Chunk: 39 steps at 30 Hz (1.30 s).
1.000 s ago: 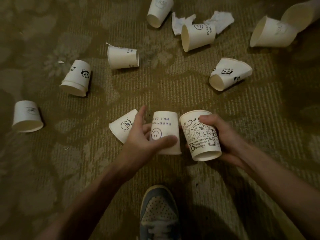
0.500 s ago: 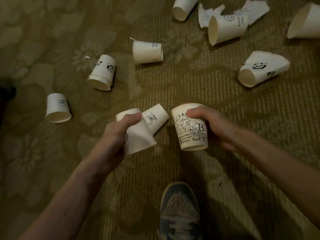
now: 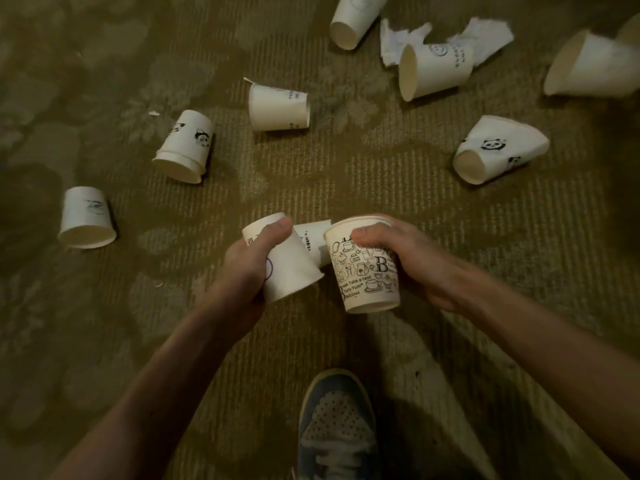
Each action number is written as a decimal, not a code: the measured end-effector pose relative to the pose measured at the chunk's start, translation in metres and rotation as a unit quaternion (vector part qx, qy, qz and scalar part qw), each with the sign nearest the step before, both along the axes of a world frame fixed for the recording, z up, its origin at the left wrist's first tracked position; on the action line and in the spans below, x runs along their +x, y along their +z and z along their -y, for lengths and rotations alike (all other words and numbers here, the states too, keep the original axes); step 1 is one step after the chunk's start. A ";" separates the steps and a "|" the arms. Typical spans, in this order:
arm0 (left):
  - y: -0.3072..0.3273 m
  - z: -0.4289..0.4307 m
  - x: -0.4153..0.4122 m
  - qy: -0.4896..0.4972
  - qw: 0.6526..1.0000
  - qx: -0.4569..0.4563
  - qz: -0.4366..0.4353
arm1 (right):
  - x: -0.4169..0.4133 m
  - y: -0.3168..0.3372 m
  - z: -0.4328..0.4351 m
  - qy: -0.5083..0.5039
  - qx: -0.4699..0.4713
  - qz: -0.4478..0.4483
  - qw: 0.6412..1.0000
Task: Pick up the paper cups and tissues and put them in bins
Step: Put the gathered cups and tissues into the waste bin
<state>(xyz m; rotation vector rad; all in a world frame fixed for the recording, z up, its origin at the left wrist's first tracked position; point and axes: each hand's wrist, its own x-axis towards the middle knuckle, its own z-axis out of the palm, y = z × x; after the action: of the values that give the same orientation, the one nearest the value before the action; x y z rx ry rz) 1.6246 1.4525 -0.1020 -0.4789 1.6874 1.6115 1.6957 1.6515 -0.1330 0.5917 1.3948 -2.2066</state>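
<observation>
Gripping a plain white cup [image 3: 289, 271], the left hand [image 3: 247, 271] has thumb and fingers curled round its wall, and the cup is tilted. The right hand [image 3: 410, 259] is wrapped round the doodle-printed cup [image 3: 369, 278], thumb across its front. A third cup [image 3: 316, 242] lies between them, partly hidden. More cups lie on their sides on the carpet [image 3: 346, 174]: a panda cup [image 3: 187, 147] at far left, another panda cup [image 3: 498, 150] at right. Crumpled tissues [image 3: 398, 39] sit at far right, touching a smiley cup [image 3: 434, 69]. A shoe [image 3: 337, 427] is at near centre.

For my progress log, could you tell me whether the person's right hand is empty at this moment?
No, the right hand grips the doodle-printed cup near its rim.
</observation>
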 end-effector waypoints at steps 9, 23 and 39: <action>0.025 -0.102 0.021 -0.136 0.989 0.056 -0.032 | 0.041 0.036 -0.080 -0.121 0.104 -0.009 0.987; 0.167 -0.352 0.114 -0.402 0.848 0.136 -0.319 | 0.199 0.190 -0.261 -0.324 0.418 -0.136 0.838; 0.188 -0.564 0.362 -0.568 0.668 0.197 -0.439 | 0.450 0.219 -0.364 -0.514 0.581 0.162 0.610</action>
<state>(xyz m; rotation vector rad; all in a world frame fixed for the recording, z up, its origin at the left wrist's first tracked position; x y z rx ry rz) 1.9862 2.0163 0.0862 1.5472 1.5115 1.0886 2.1460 2.0154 0.0860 2.6133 2.4994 -1.1078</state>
